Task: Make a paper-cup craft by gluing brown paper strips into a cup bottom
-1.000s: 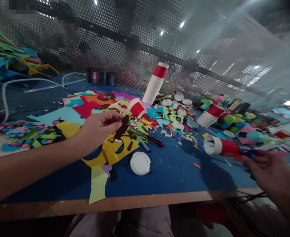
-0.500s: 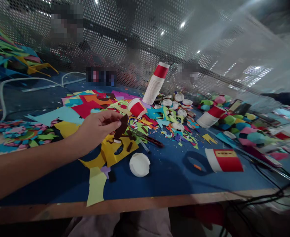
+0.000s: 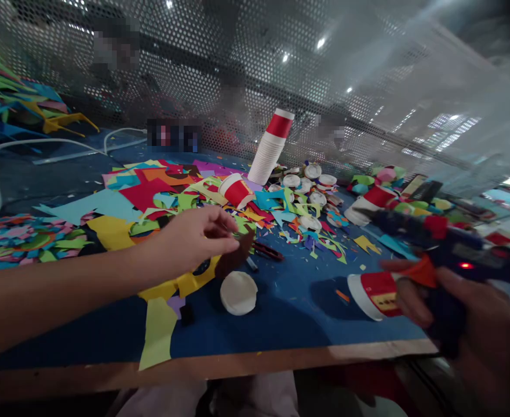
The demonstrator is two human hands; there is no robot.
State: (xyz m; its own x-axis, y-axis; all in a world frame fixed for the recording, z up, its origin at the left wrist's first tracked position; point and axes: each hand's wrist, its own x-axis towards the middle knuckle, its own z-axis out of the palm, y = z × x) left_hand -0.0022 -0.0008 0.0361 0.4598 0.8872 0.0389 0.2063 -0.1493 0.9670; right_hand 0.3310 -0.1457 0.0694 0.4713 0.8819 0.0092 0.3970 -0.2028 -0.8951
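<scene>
Between its thumb and fingers, my left hand (image 3: pixel 194 236) pinches a dark brown paper piece (image 3: pixel 234 258) above the table. Just below that piece lies a round white paper lid (image 3: pixel 239 293). At the right, my right hand (image 3: pixel 476 324) is wrapped round the handle of a dark blue glue gun (image 3: pixel 450 249) with an orange trigger and a lit red light; its nozzle points left. A red and white paper cup (image 3: pixel 374 295) lies on its side behind my right fingers, which partly cover it. Yellow paper scraps (image 3: pixel 198 279) spread beneath my left hand.
A tall stack of paper cups (image 3: pixel 269 150) leans at the back, near a perforated metal screen (image 3: pixel 185 75). Coloured paper sheets (image 3: pixel 146 194), several white lids (image 3: pixel 311 223) and another tipped cup (image 3: pixel 236 192) crowd the middle. A white cable (image 3: pixel 42 141) loops at left.
My right hand has come into view from the right with the glue gun. My left hand has moved right and slightly nearer with the brown paper. The lying cup has shifted left and turned.
</scene>
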